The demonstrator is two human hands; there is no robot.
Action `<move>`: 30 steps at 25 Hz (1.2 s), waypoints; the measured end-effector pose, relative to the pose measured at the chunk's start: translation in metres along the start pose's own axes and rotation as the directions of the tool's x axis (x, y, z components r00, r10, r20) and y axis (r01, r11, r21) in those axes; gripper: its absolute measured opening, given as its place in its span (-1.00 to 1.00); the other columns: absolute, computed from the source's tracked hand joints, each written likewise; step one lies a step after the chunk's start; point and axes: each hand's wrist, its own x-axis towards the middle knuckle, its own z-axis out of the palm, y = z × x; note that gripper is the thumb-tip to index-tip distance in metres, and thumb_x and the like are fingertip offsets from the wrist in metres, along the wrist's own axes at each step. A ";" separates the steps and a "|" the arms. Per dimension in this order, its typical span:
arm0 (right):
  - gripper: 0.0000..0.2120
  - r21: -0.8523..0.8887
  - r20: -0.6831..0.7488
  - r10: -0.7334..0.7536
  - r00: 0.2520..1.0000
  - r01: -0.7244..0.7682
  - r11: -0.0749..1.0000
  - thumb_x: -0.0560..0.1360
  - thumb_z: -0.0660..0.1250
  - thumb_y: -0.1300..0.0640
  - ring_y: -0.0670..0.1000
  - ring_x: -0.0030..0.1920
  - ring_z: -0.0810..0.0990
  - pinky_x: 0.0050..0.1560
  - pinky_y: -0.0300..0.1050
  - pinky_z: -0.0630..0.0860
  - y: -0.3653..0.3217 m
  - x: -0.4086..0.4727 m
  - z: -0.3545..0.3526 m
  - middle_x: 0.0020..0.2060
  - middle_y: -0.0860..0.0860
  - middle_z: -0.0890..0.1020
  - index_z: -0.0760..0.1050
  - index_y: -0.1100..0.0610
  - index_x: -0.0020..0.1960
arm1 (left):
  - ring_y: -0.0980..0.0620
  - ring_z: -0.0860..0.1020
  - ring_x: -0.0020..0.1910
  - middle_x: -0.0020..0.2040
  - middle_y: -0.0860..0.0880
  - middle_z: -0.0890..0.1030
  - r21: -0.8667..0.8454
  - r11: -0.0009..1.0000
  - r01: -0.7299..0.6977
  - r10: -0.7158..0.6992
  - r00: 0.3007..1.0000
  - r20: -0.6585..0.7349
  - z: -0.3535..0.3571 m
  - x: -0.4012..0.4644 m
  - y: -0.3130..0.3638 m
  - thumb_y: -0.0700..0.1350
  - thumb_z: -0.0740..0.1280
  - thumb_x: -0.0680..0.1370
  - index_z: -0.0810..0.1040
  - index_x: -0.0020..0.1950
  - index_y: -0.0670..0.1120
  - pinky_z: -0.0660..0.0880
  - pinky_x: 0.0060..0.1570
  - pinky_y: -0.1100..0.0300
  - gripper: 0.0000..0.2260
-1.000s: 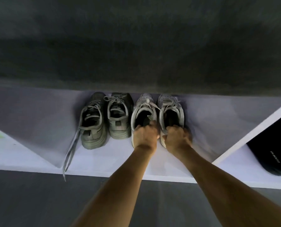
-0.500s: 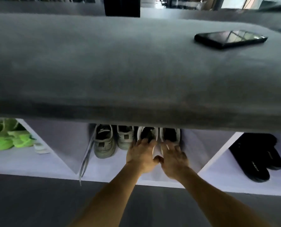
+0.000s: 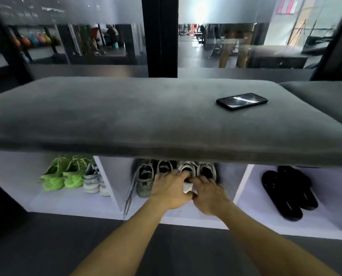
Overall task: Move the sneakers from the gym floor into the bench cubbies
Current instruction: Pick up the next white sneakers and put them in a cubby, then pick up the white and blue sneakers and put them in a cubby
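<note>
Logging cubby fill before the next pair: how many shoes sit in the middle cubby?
4, side by side: two grey sneakers on the left, two white sneakers on the right under the hands. The cushion hides the back, so more could be there.

From my feed, the grey cushion [image 3: 166, 120] hides the toes of every shoe in the cubbies. My left hand [image 3: 171, 189] and right hand [image 3: 209, 194] cover the heels of the white sneakers [image 3: 187, 169], so I cannot tell how the fingers lie on them. The olive sneakers [image 3: 146, 179] are half covered by my left hand. The second cushion [image 3: 321, 96] runs off the right edge. The figures behind the glass [image 3: 232, 44] are blurred.
</note>
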 end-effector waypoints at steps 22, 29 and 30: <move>-0.45 -0.085 -0.591 -0.159 0.791 0.135 0.987 0.53 0.09 -0.28 0.20 0.30 0.40 0.19 0.16 0.39 -0.093 -0.364 -0.352 0.35 0.12 0.40 0.26 -0.02 0.42 | -0.03 0.48 0.16 0.29 -0.01 0.47 0.170 0.975 -0.146 0.215 0.827 -0.519 -0.387 -0.326 0.153 0.31 0.22 0.46 0.34 0.36 0.10 0.37 0.13 -0.07 -0.47; -0.46 -0.125 -0.613 -0.195 0.766 0.150 0.981 0.53 0.05 -0.32 0.16 0.25 0.44 0.15 0.14 0.39 -0.092 -0.404 -0.445 0.30 0.07 0.44 0.30 -0.04 0.39 | -0.05 0.45 0.23 0.32 0.01 0.47 0.069 0.983 -0.173 0.182 0.810 -0.557 -0.495 -0.356 0.180 0.28 0.27 0.47 0.37 0.35 0.12 0.40 0.09 0.02 -0.50; -0.46 -0.138 -0.605 -0.195 0.772 0.140 0.981 0.53 0.05 -0.32 0.16 0.26 0.44 0.16 0.14 0.37 -0.093 -0.406 -0.463 0.31 0.07 0.44 0.30 -0.05 0.39 | -0.05 0.45 0.23 0.32 0.02 0.47 0.040 0.983 -0.181 0.173 0.812 -0.558 -0.515 -0.355 0.184 0.27 0.28 0.47 0.37 0.35 0.13 0.42 0.11 0.01 -0.51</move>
